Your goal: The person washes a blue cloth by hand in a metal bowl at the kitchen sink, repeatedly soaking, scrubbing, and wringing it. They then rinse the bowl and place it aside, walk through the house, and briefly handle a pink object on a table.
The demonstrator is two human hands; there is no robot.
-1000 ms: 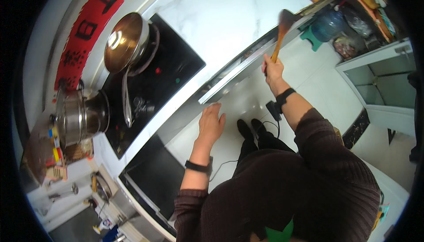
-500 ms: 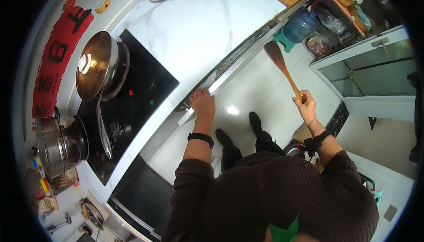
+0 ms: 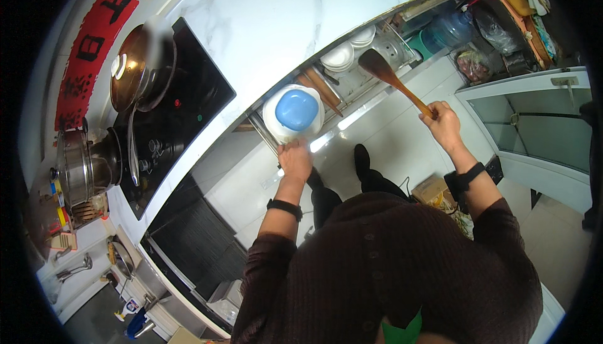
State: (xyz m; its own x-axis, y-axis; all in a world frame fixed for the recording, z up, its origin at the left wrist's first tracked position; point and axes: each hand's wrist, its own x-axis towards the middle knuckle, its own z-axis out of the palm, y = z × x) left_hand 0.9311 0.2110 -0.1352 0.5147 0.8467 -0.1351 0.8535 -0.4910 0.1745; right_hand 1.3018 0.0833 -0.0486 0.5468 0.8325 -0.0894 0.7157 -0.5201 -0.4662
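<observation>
My left hand (image 3: pixel 294 159) grips the front edge of a pulled-out drawer (image 3: pixel 348 123), just below a stack of white plates (image 3: pixel 274 130) topped by a blue dish (image 3: pixel 296 109). Further along the drawer lie brown wooden pieces (image 3: pixel 317 91) and stacks of white bowls (image 3: pixel 337 56) in a metal rack. My right hand (image 3: pixel 445 127) is closed round the handle of a wooden spatula (image 3: pixel 392 78), whose darker blade reaches over the drawer near the bowls.
A black cooktop (image 3: pixel 202 86) carries a lidded pan (image 3: pixel 129 68); a steel pot (image 3: pixel 78 168) stands beside it. Marble counter (image 3: pixel 276 17) is above the drawer. On the right are a blue water jug (image 3: pixel 449 30), bags and a glass-panelled door (image 3: pixel 534 130). A cardboard box (image 3: pixel 430 190) lies on the floor.
The drawer has come out toward me with my left hand at its front, showing the dishes inside. The spatula, held in my right hand, has swung slightly up and left over the drawer.
</observation>
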